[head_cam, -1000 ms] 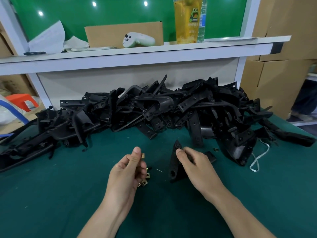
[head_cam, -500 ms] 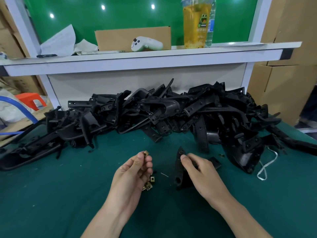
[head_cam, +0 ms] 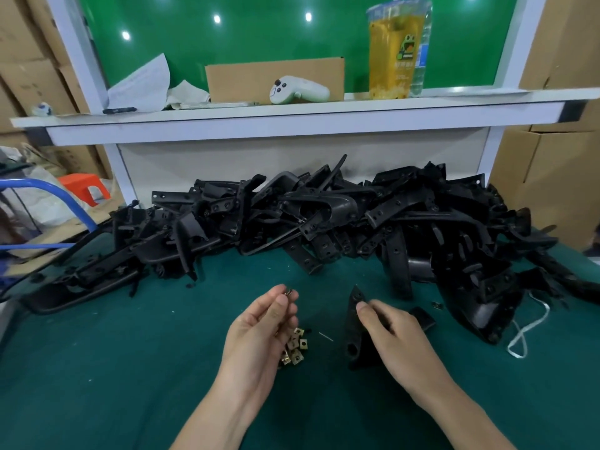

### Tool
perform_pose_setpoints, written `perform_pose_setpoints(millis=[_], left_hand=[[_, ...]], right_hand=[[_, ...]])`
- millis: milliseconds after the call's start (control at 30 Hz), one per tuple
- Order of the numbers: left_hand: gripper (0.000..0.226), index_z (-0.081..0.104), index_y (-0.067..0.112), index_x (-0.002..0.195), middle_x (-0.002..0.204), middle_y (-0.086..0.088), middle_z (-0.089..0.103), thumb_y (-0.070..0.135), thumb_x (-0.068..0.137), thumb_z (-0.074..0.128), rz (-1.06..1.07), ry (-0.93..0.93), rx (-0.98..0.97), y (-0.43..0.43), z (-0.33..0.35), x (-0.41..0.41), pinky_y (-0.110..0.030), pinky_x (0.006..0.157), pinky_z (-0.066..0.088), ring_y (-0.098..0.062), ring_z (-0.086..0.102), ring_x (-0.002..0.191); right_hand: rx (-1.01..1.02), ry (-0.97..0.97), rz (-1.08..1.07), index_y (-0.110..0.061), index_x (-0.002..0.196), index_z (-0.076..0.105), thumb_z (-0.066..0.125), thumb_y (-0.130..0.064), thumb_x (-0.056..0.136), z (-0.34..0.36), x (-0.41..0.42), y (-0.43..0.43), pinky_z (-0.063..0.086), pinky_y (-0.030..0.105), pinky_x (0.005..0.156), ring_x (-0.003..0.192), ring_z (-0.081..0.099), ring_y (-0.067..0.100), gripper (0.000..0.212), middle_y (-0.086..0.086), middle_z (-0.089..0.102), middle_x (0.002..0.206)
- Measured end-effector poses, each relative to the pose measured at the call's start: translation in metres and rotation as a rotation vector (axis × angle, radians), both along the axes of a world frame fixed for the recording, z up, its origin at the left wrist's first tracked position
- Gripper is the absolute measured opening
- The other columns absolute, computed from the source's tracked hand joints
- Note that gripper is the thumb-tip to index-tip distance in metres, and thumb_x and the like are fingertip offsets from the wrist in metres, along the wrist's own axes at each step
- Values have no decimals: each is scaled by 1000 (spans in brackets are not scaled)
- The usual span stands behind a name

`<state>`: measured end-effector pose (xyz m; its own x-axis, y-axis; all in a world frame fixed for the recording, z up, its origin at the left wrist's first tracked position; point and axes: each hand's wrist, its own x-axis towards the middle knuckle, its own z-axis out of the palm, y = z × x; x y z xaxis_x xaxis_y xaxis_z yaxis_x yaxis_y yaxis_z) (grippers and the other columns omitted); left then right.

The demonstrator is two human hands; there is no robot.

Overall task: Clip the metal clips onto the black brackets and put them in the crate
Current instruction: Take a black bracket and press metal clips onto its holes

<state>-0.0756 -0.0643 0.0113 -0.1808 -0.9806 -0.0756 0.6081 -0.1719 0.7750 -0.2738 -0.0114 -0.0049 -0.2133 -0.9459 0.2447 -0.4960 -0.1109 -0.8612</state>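
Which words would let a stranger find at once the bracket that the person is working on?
Look at the green table with the long pile of black brackets at its back. In front of the pile, right of the small heap of metal clips, the right hand grips one bracket. It alone is held, apart from the pile.

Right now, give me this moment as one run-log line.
left hand: pinches clip | right hand: holds bracket | step: clip not yet on bracket | spare clips: on mat
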Motion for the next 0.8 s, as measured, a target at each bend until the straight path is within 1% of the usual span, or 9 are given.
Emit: perform_pose_setpoints(millis=[100, 200, 267, 333, 433, 533, 667, 800], left_hand=[[33, 71, 2, 110, 103, -15, 75, 6, 78, 67, 15, 4, -11, -4, 0, 2, -23, 69, 59, -13, 71, 77], [34, 71, 1, 112, 104, -15, 75, 6, 78, 67, 5, 18, -21, -5, -2, 2, -23, 69, 59, -13, 70, 77], [32, 73, 2, 111, 104, -15, 75, 7, 80, 67, -9, 26, -21, -6, -3, 2, -23, 69, 58, -12, 69, 77], [24, 78, 5, 104, 103, -13, 75, 9, 83, 65, -41, 40, -18, -6, -3, 2, -23, 70, 58, -11, 69, 77], [20, 81, 11, 94, 100, -10, 73, 14, 86, 63, -95, 89, 0, -5, -1, 2, -24, 69, 58, -11, 67, 76], [19, 81, 10, 91, 99, -8, 72, 17, 88, 64, -131, 152, 63, -3, 1, 1, -24, 69, 58, -10, 67, 76], [17, 81, 6, 81, 100, -10, 73, 14, 85, 66, -140, 237, 195, -2, 2, 2, -23, 65, 58, -11, 67, 72], [17, 79, 4, 81, 100, -10, 72, 12, 87, 66, -138, 277, 228, -3, 2, 2, -23, 63, 57, -11, 67, 70]], right_hand=[[4, 1, -3, -13, 75, 51, 46, -56, 98, 0, -1, -1, 40, 34, 63, 63, 45, 13, 49, -2, 48, 68], [-7, 9, 2, -12, 75, 50, 46, -55, 98, 1, -1, -2, 38, 34, 61, 63, 45, 16, 50, 2, 48, 69], [-17, 12, 5, -12, 74, 49, 47, -54, 99, 0, -1, -3, 35, 30, 57, 61, 42, 11, 49, -3, 45, 66], [-19, 12, -1, -14, 73, 48, 47, -54, 99, -1, -2, -3, 34, 22, 56, 61, 41, 6, 48, -9, 43, 65], [-14, 19, -11, -16, 72, 48, 47, -55, 99, -4, -2, -3, 35, 18, 58, 61, 42, 4, 47, -12, 44, 64], [-6, 14, -9, -19, 73, 49, 46, -56, 99, -4, -3, -3, 34, 21, 61, 62, 42, 4, 46, -13, 45, 65], [19, 4, -15, -33, 73, 54, 45, -59, 98, -5, -3, -2, 32, 22, 69, 72, 44, 3, 37, -21, 52, 69], [6, 20, -13, -25, 72, 50, 45, -57, 99, -6, -3, -3, 32, 22, 65, 67, 44, 4, 42, -18, 49, 64]])
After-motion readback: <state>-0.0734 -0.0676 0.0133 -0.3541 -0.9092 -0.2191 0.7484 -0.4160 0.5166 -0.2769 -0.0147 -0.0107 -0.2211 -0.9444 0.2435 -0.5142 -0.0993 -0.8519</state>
